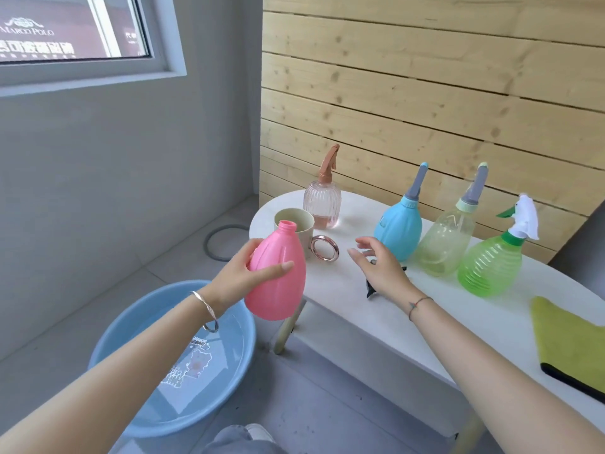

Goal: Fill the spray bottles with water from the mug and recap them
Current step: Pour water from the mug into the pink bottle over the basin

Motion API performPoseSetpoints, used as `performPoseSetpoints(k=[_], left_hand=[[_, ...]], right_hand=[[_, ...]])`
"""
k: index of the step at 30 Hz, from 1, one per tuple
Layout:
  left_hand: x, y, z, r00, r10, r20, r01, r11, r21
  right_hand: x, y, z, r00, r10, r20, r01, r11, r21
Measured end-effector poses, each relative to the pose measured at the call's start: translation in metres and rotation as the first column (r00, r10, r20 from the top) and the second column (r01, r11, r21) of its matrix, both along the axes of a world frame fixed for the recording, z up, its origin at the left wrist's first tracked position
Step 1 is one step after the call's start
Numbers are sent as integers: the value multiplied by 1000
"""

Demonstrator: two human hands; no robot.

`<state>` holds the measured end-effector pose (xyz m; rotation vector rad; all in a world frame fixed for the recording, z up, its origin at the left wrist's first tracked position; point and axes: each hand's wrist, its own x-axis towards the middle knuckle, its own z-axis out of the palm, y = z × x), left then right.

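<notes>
Pink spray bottle point(276, 273), cap off, neck open and tipped slightly back. The left hand point(242, 273) grips it round the belly, just off the table point(360, 322) edge and in front of the mug point(306, 229), likely so drips fall clear of the tabletop. Right hand point(379, 267) has its fingers spread and holds nothing, hovering over a dark piece point(371, 291) it partly hides, perhaps the removed spray head. Count: five bottles, one uncapped in hand and four capped on the table: ribbed clear point(322, 204), blue point(397, 227), pale clear point(445, 244), green point(489, 267). One mug. One blue basin point(131, 316) of water on the floor. One green cloth point(569, 342).
</notes>
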<state>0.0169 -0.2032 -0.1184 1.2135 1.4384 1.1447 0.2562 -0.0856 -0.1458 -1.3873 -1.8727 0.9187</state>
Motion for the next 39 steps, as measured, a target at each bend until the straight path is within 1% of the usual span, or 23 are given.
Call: performPoseSetpoints(k=[2,4,6,10,13,16,18,22,25,29,32,36,39], left_hand=[[-12,-6,-1,999,42,0,-42,999,11],[-26,-12,-4,996,94,0,-94,995,17],[-44,-19,-9,988,152,1,-152,988,17],[-86,-34,-24,966,255,-38,-256,966,-27],[-116,-44,-41,946,321,-40,-323,945,-60],[-143,-54,-60,923,382,-48,-385,919,-84],[-160,-60,-73,907,417,-54,-420,902,-100],[-194,-69,-107,882,468,-54,-471,871,-141],[-213,-72,-132,858,511,-54,-513,846,-144],[-231,-77,-176,819,573,-21,-568,804,-175],[-239,-78,-204,796,605,-3,-594,780,-197],[-241,-77,-238,748,662,45,-641,738,-210],[-239,-76,-260,743,668,51,-642,732,-230]], right_hand=[[-21,3,2,996,-27,-87,20,997,-79],[-40,8,-2,988,-57,-141,32,984,-175],[-56,10,-11,979,-67,-195,25,978,-207],[-86,11,-25,958,-83,-274,42,988,-151],[-111,9,-29,939,-54,-340,12,992,-126],[-150,8,-31,898,-6,-440,-49,992,-114],[-177,4,-30,866,49,-497,-119,987,-110],[-233,-6,-45,833,145,-534,-251,959,-132],[-266,-10,-73,851,222,-476,-327,934,-148],[-295,-11,-132,900,319,-296,-383,905,-187],[-305,-5,-173,920,355,-165,-385,898,-212],[-312,-1,-215,935,349,-55,-352,904,-243],[-310,-3,-242,951,308,-9,-301,921,-247]])
